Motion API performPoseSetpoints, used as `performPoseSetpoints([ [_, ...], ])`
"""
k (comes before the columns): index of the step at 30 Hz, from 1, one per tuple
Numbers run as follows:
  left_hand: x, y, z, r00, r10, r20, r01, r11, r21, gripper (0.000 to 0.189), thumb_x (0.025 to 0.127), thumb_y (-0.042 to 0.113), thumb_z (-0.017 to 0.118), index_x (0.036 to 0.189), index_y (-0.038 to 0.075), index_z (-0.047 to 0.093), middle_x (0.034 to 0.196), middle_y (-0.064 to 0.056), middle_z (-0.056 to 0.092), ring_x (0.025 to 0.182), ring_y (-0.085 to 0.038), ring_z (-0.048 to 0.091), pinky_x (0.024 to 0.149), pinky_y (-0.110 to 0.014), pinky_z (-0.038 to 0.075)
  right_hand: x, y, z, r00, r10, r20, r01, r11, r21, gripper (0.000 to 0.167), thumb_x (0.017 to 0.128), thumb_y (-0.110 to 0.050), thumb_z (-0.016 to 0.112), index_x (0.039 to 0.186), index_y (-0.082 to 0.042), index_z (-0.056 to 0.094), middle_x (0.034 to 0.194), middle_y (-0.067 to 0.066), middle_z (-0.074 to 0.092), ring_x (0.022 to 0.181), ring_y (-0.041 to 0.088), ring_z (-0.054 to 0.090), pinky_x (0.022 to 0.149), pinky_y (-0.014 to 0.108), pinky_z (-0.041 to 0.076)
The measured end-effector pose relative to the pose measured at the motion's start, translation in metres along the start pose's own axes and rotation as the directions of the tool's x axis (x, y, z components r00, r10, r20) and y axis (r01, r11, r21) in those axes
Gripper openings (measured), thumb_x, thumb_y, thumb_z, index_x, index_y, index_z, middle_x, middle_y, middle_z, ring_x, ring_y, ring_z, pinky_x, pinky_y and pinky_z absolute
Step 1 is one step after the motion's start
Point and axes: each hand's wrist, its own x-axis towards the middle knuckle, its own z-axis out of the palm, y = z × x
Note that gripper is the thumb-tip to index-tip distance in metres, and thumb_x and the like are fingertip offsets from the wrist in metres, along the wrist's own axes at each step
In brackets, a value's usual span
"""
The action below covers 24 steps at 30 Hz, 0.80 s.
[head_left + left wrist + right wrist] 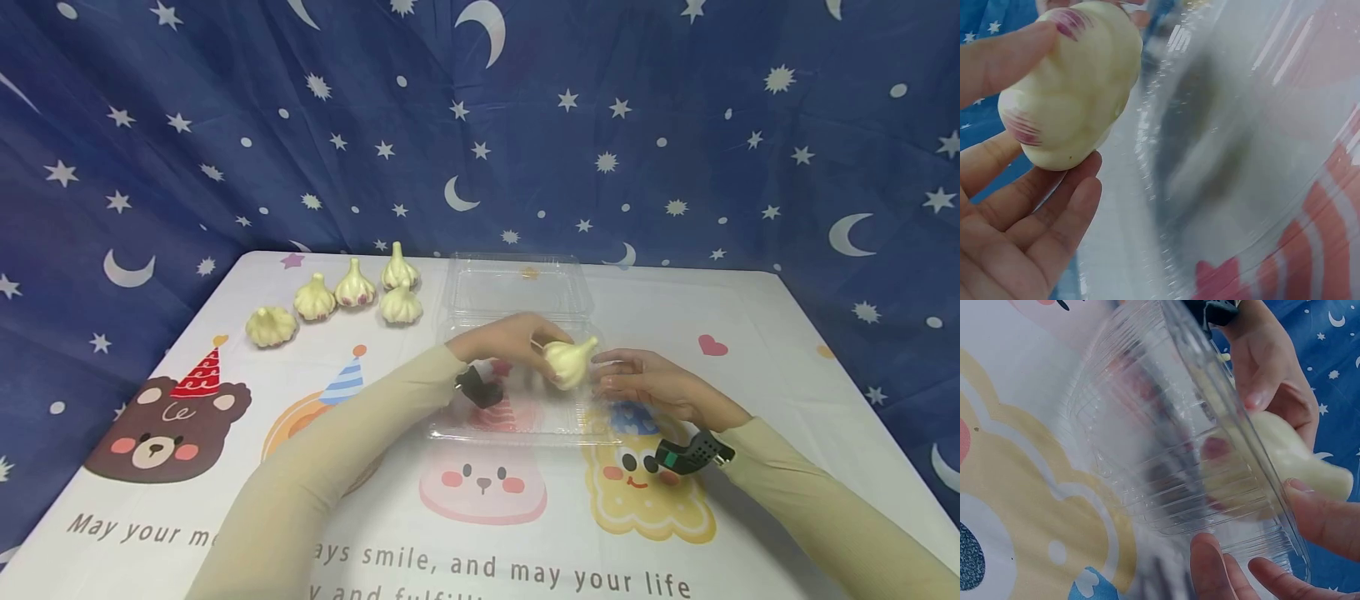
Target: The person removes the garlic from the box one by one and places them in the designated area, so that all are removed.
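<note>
My left hand (517, 342) grips a pale cream garlic bulb (570, 364) with purple streaks at its base; its neck points right. In the left wrist view the thumb lies on one side of the bulb (1075, 87) and fingers lie underneath. Below it is a clear plastic clamshell box (525, 429), its lid (517, 283) folded back. My right hand (660, 383) is at the box's right side, fingers spread and slightly bent. In the right wrist view one fingertip is close to the bulb's neck, others by the clear wall (1147, 500); contact is unclear.
Several more garlic bulbs (355, 285) stand at the back left of the table, one of them (271, 327) lying farther left. A white cloth with printed cartoon figures (483, 500) covers the table. A blue star-and-moon curtain (525, 125) hangs behind the far edge.
</note>
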Motion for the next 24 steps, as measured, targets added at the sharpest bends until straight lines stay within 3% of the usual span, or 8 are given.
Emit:
performPoseSetpoints([
  [8,-0.021,0.005,-0.02,0.994,0.006,-0.11,-0.023,0.989,-0.148,0.054,0.075,0.007,0.076,0.125,0.003,0.059,0.126,-0.011,0.062,0.117,-0.023,0.059,0.098,-0.025,0.049,0.0,0.0,0.0,0.999,0.027,-0.022,-0.028,0.999,-0.019,0.067,0.09,-0.01,0.061,0.14,0.014,0.023,0.127,0.016,0.056,0.1,0.009,0.065,0.09,0.025,0.054],
  [14,-0.053,0.01,-0.039,0.97,0.008,-0.243,-0.058,0.978,-0.199,0.056,0.076,0.007,0.076,0.128,0.003,0.057,0.128,-0.011,0.061,0.119,-0.023,0.057,0.102,-0.03,0.047,-0.001,0.0,0.0,1.0,0.012,-0.026,-0.012,1.0,-0.009,0.066,0.091,-0.01,0.06,0.139,0.016,0.022,0.115,0.006,0.061,0.097,0.008,0.065,0.087,0.021,0.054],
  [19,-0.084,0.003,-0.051,0.927,-0.022,-0.373,-0.064,0.975,-0.215,0.057,0.077,0.008,0.076,0.13,0.006,0.055,0.131,-0.01,0.059,0.121,-0.023,0.056,0.103,-0.036,0.046,-0.001,0.0,0.0,0.999,0.016,-0.031,-0.016,1.0,-0.012,0.066,0.091,-0.01,0.06,0.139,0.015,0.023,0.11,0.001,0.062,0.094,0.007,0.065,0.086,0.02,0.054],
  [24,-0.116,-0.008,-0.058,0.852,-0.109,-0.511,-0.064,0.949,-0.309,0.058,0.08,0.004,0.072,0.133,0.003,0.051,0.136,-0.014,0.053,0.125,-0.028,0.052,0.103,-0.034,0.047,0.0,0.001,0.0,0.999,0.024,-0.036,-0.024,1.0,-0.015,0.066,0.091,-0.01,0.06,0.139,0.015,0.023,0.11,0.001,0.063,0.094,0.007,0.065,0.086,0.02,0.054],
])
